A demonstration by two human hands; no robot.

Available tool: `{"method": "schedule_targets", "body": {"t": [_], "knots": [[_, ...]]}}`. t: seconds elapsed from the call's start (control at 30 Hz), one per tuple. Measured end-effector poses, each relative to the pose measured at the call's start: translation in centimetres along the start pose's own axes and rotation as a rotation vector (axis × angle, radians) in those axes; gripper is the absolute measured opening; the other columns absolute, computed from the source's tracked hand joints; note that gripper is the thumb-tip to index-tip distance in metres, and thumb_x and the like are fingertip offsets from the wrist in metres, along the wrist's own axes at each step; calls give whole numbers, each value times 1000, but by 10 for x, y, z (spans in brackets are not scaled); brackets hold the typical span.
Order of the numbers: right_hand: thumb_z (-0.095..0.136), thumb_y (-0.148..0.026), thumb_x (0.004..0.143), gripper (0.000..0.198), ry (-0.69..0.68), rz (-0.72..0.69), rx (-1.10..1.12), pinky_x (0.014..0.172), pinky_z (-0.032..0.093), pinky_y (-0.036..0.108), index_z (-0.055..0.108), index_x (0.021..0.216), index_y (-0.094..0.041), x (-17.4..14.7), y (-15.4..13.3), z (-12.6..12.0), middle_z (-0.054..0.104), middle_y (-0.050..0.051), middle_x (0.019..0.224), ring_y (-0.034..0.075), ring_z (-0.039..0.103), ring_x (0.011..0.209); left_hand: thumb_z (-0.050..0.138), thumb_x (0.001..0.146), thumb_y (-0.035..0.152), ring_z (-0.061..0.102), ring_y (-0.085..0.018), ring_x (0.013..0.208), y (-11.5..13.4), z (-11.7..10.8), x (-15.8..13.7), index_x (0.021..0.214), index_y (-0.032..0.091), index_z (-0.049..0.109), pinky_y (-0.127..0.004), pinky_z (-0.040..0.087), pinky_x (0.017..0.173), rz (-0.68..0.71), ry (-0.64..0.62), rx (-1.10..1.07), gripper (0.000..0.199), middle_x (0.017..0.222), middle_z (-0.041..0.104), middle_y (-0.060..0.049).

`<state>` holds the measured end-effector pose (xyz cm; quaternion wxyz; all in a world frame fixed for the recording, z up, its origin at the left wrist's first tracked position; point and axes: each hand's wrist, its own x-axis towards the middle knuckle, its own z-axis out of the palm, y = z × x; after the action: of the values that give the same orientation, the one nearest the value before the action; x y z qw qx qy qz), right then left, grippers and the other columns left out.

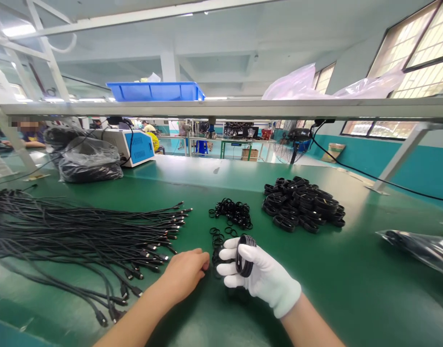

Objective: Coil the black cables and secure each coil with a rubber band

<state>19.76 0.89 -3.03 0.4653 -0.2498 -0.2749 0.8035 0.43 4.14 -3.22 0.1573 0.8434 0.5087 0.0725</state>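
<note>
My white cloth-gloved right hand [259,274] grips a coiled black cable [245,255]. My bare left hand [185,272] rests curled on the smooth green table [351,279], fingertips among small rubber rings [231,213], beside straight loose cables [80,236].

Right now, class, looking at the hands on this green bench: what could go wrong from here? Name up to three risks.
1. The coiled cable sits loosely in the gloved right hand; it might spring open.
2. The left hand rests beside the small black bands; a sweep could scatter them.
3. The straight cables overlap in a fan, so pulling one may drag or tangle its neighbours.
</note>
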Motion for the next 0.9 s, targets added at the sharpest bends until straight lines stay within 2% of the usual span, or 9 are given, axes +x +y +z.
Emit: {"method": "schedule_targets", "body": {"t": [0.1,0.33,0.4,0.53,0.6,0.67,0.73,0.83,0.9], "knots": [[76,-35,63,44,-16,19,-29,58,44,30,53,96,-18,0,1,3,63,4,86,17,62,67,51,69,10,60,-21,76,-4,2,-6,71,24,60,-26,35,63,-8,-15,-4,17,77,62,0],[76,-28,59,47,202,-50,-215,46,39,23,48,94,-16,3,8,19,61,3,77,13,58,57,41,80,17,55,-17,71,-2,-2,-19,71,21,50,-25,37,63,-74,40,-190,13,73,57,0],[73,-26,60,44,257,-73,-284,45,39,23,47,94,-15,4,11,23,58,0,72,12,56,54,38,83,22,52,-14,66,5,-6,-24,74,20,47,-23,39,62,-97,47,-452,13,69,53,3],[65,-19,60,36,283,-112,-453,44,39,22,48,93,-15,6,22,32,59,1,77,10,55,52,49,80,32,44,-10,55,21,-3,-29,72,18,46,-21,38,56,-184,34,-1222,16,64,48,4],[58,-17,61,32,309,-125,-567,42,36,22,48,92,-15,8,28,34,57,-2,66,8,49,45,54,77,33,43,-9,53,27,4,-30,70,17,46,-21,36,54,-223,23,-1367,19,63,49,4],[52,-17,62,28,362,-136,-670,40,33,21,47,90,-16,9,31,35,49,-7,53,8,42,41,55,76,31,42,-8,53,30,10,-31,69,17,45,-20,34,52,-255,21,-1411,18,64,50,3],[49,-17,62,22,425,-195,-759,42,33,21,47,84,-18,10,33,34,45,-7,52,8,41,44,55,78,30,41,-9,55,32,12,-35,70,18,46,-19,33,51,-260,27,-1427,18,64,49,3],[49,-15,60,12,508,-322,-941,49,33,21,47,71,-18,10,32,34,45,-5,58,8,40,54,52,81,36,40,-10,56,31,8,-44,75,19,47,-20,34,53,-169,8,-1440,19,63,48,4],[49,-14,58,11,532,-350,-1056,51,33,21,47,68,-18,9,32,35,46,-5,60,8,39,56,51,81,41,39,-9,51,27,3,-48,77,19,48,-21,34,52,-80,-51,-1365,23,65,50,4]]}}
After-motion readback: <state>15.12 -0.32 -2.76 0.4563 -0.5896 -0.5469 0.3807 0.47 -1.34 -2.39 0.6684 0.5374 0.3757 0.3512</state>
